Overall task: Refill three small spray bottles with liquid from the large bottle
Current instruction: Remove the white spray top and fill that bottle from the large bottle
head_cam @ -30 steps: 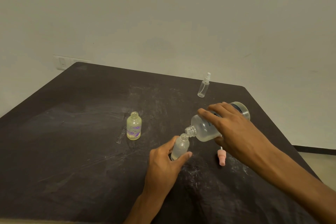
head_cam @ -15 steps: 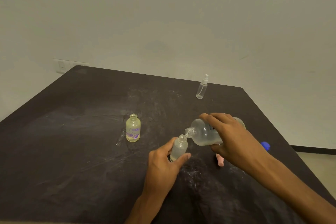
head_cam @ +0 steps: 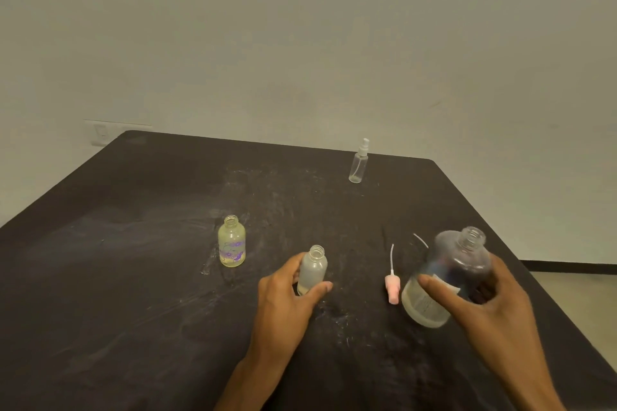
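My left hand (head_cam: 289, 294) grips a small frosted bottle (head_cam: 312, 269) that stands upright and uncapped on the black table (head_cam: 133, 277). My right hand (head_cam: 480, 297) holds the large clear bottle (head_cam: 447, 277) near upright, its open neck pointing up, with a little liquid at its bottom; it is blurred. Between the two lies a pink spray cap (head_cam: 392, 287) with its white dip tube. A yellowish bottle with a purple print (head_cam: 231, 246) stands uncapped to the left. A slim clear spray bottle (head_cam: 358, 162) with its sprayer on stands at the far edge.
A second thin white tube (head_cam: 420, 239) shows behind the large bottle. The table's right edge (head_cam: 521, 264) runs close past my right hand. A wall stands behind the table, with a switch plate (head_cam: 100, 133) at the left.
My right hand has tipped the large bottle back from pouring to near upright and drawn it away to the right of the frosted bottle. My left hand has stayed on the frosted bottle.
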